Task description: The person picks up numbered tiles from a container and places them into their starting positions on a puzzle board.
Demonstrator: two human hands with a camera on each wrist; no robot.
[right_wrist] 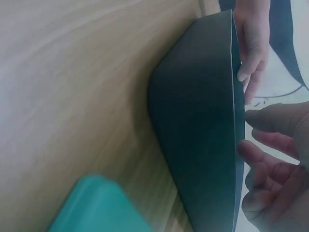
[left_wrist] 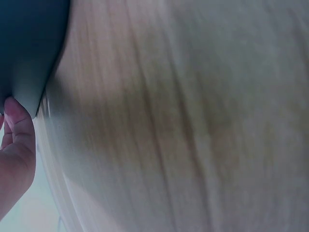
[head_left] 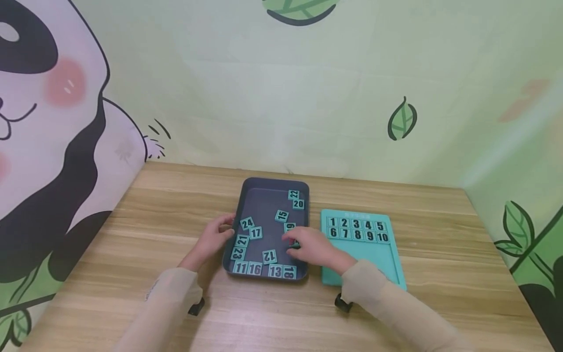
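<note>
One to ten in order, the others loose

The wood-grain tabletop (head_left: 272, 318) carries everything. The dark tray (head_left: 268, 195) stands a little nearer its left edge than its right, toward the far edge. It holds loose number tiles: 22 and 20 in its far-right corner, 15 alone near the middle, 24, 17, 21 and 23 along the left, 12 above the near row of 11, 16, 13 and 18. Beside it, toward the tabletop's right edge, lies the teal board (head_left: 371, 252), with 1–5 and 6–10 in two rows at its far end.

The left hand (head_left: 215, 238) touches the tray's left wall; whether it truly grips I cannot tell. The right hand (head_left: 314, 244) is over the tray's right side, fingertips apart, nothing visible between them, partly covering a tile (head_left: 290, 226).

To lift one tile well, I would keep the tray steady, pinch opposite edges with thumb and forefinger, and clear the raised rim without brushing neighbours. Such thin pieces may need sliding against the wall first.
</note>
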